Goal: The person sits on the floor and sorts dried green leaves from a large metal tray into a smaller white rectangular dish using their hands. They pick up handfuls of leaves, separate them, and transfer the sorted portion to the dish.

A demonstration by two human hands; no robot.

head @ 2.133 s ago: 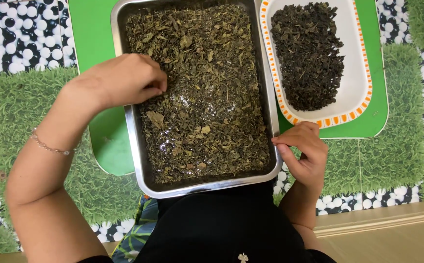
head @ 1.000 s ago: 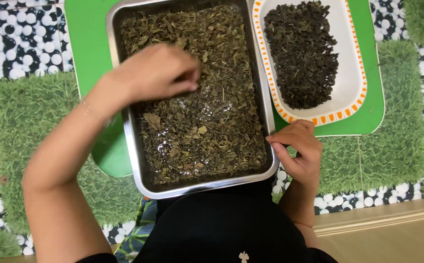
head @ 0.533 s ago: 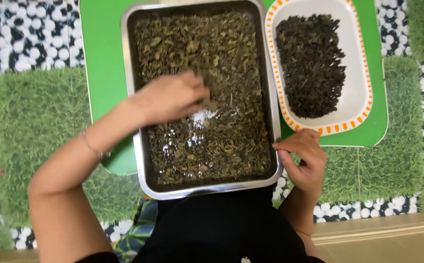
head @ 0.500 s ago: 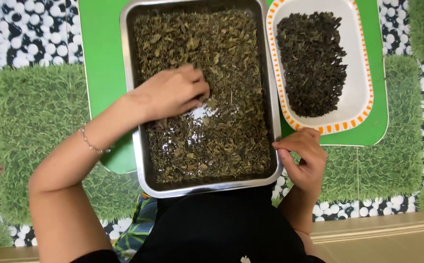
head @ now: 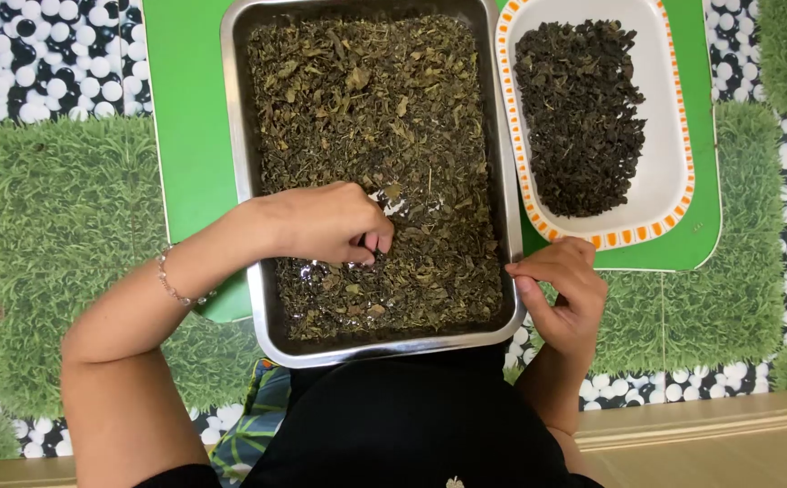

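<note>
A rectangular steel tray (head: 235, 172) holds a layer of dried green-brown leaves (head: 366, 117). My left hand (head: 330, 223) rests in the middle of the tray, knuckles up, its fingertips curled down into the leaves; a bare shiny patch shows by the fingers. My right hand (head: 561, 294) sits at the tray's near right corner, fingers curled against the rim. To the right stands a white oblong dish (head: 665, 136) with an orange-checked rim, holding darker dried leaves (head: 579, 108).
Both containers stand on a bright green board (head: 186, 136). Under it lie artificial grass squares (head: 59, 235) and black-and-white pebble-patterned flooring (head: 59, 54). A wooden edge (head: 710, 434) runs along the near right. My dark clothing fills the bottom centre.
My left hand has drawn back through the leaves from the tray's far part to its middle, nearer me. My right hand has stayed at the near right corner.
</note>
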